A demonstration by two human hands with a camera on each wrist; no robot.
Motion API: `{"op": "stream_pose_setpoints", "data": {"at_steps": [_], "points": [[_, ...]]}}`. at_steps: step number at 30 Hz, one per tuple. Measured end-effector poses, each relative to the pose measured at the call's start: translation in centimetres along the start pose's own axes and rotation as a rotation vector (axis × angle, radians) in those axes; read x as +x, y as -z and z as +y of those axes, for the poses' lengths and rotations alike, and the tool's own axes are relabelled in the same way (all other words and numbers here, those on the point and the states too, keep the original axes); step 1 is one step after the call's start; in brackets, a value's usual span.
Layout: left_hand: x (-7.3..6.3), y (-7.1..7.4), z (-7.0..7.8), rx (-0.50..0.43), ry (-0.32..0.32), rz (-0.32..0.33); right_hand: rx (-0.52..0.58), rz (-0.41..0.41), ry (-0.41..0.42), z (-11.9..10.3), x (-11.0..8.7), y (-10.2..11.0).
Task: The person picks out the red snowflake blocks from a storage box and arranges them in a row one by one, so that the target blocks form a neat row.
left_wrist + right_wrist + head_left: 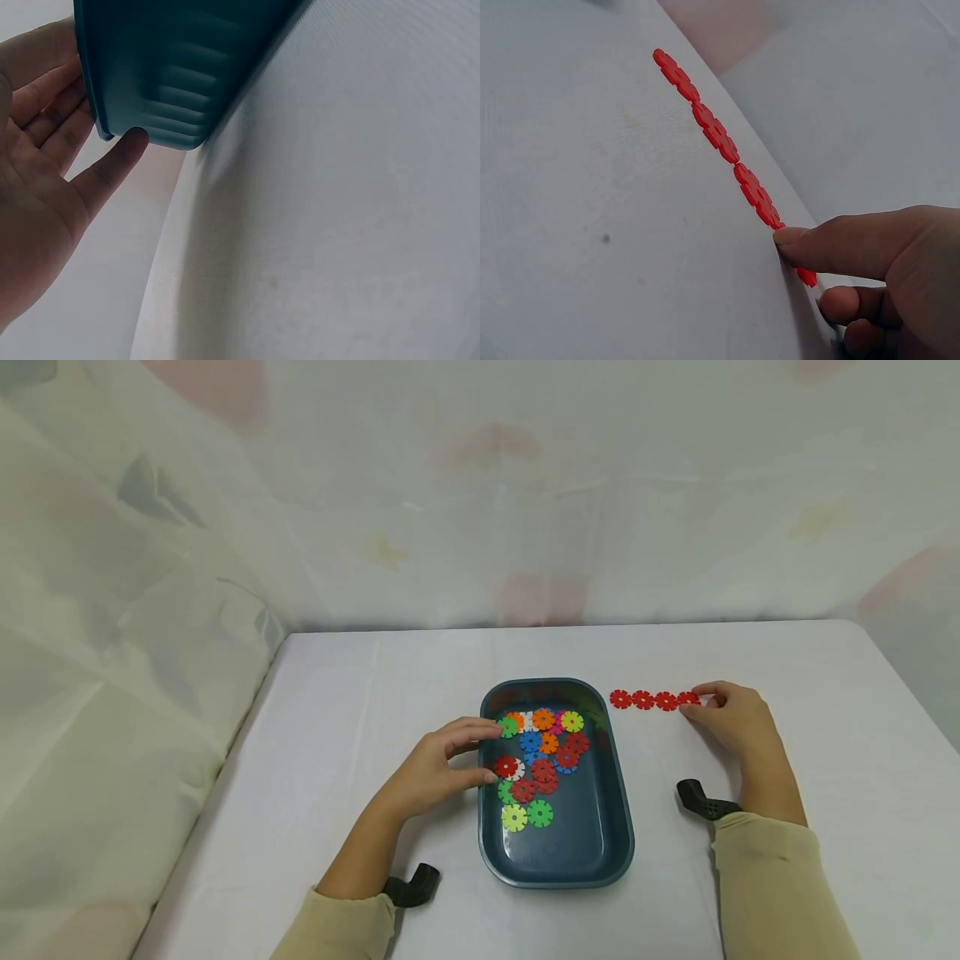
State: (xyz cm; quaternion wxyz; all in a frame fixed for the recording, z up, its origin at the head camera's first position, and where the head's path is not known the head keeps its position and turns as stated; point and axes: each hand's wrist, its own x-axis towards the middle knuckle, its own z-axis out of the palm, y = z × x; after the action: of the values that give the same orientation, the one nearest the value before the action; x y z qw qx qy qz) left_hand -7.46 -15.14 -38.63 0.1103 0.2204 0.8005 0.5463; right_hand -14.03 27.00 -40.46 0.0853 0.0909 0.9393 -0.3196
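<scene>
In the head view, a row of several red notched plastic discs (642, 699) lies on the table to the right of the tray. My right hand (731, 718) pinches the disc at the row's right end (687, 698) between thumb and forefinger; the right wrist view shows a fingertip on that end disc (807, 277), which is partly covered. A dark teal tray (558, 852) holds loose notched discs in several colours, including an orange disc (543, 719) and a yellow disc (572, 721). My left hand (442, 762) is at the tray's left rim, its fingers extended and apart.
White cloth covers the table (360, 693), whose far edge meets a patterned curtain (555, 485). Another patterned cloth hangs at the left (112, 693). Black wrist devices (414, 885) sit at both sleeve cuffs, close above the tabletop.
</scene>
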Motion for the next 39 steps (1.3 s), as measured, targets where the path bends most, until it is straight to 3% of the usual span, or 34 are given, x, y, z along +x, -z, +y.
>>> {"op": "stream_pose_setpoints", "data": {"at_steps": [10, 14, 19, 22, 25, 28, 30, 34, 39], "points": [[0.0, 0.0, -0.2, 0.001, 0.007, 0.002, 0.023, -0.002, -0.027, -0.3, -0.1, 0.3], [0.0, -0.1, -0.3, 0.005, 0.015, 0.003, 0.053, 0.079, 0.015, -1.6, -0.8, 1.0], [0.1, -0.1, -0.2, 0.014, 0.019, 0.003, 0.113, 0.255, 0.163, -5.7, -3.0, 2.1], [0.1, 0.0, -0.1, 0.02, 0.015, 0.004, 0.167, 0.352, 0.321, -9.0, -4.9, 2.2], [0.0, 0.1, -0.1, 0.026, 0.012, 0.001, 0.207, 0.413, 0.534, -12.3, -6.6, 1.2], [-0.2, 0.3, 0.0, 0.027, 0.004, -0.001, 0.196, 0.371, 0.687, -15.0, -8.1, -0.6], [-0.2, 0.4, -0.2, 0.021, -0.008, -0.007, 0.154, 0.299, 0.715, -16.4, -8.7, -1.9], [-0.1, 0.5, -0.6, 0.003, -0.049, -0.008, -0.006, 0.116, 0.643, -18.7, -8.8, -3.9], [-0.2, 0.5, -0.5, 0.0, -0.035, 0.012, -0.239, -0.145, 0.542, -20.6, -7.3, -6.2]]}}
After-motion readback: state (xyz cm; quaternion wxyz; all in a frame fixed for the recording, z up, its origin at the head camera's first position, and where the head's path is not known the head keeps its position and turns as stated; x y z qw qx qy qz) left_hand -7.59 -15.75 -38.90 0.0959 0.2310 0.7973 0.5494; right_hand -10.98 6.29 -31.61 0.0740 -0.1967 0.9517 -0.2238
